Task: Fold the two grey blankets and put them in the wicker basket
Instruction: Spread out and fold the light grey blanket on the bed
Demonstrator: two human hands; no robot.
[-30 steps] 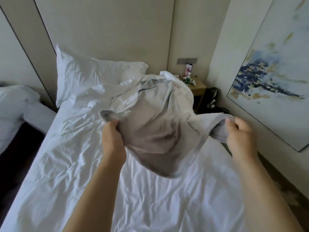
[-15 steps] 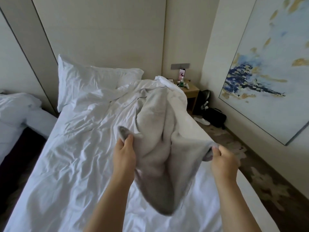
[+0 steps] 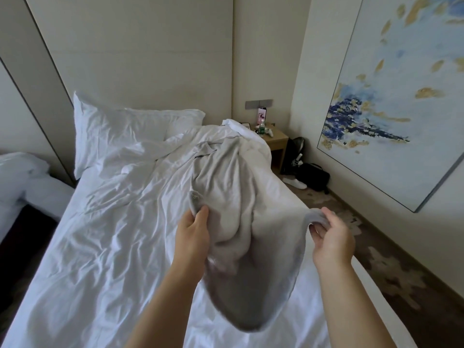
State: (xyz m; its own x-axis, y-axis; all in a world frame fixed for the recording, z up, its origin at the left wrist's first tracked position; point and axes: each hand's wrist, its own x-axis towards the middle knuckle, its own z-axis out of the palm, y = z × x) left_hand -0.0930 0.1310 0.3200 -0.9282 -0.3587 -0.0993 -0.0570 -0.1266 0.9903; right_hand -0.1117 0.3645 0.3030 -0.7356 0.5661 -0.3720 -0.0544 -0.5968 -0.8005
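Observation:
A grey blanket (image 3: 236,217) hangs over the white bed (image 3: 95,247), held up between both hands. My left hand (image 3: 192,234) pinches one corner of it at the middle of the view. My right hand (image 3: 331,237) grips the other corner further right, fingers curled round the edge. The cloth sags in a loop between and below the hands, and its far part trails back onto the rumpled white duvet (image 3: 251,141). I see no second grey blanket and no wicker basket.
A white pillow (image 3: 120,131) lies at the head of the bed. A wooden nightstand (image 3: 276,144) with small items stands at the back right, black bags (image 3: 311,175) on the patterned floor beside it. A large painting (image 3: 401,96) hangs on the right wall. Another bed (image 3: 22,182) sits left.
The blanket has dropped and bunched: my hands came lower and closer together, and the cloth now sags in a deeper loop between them. The view tilted slightly.

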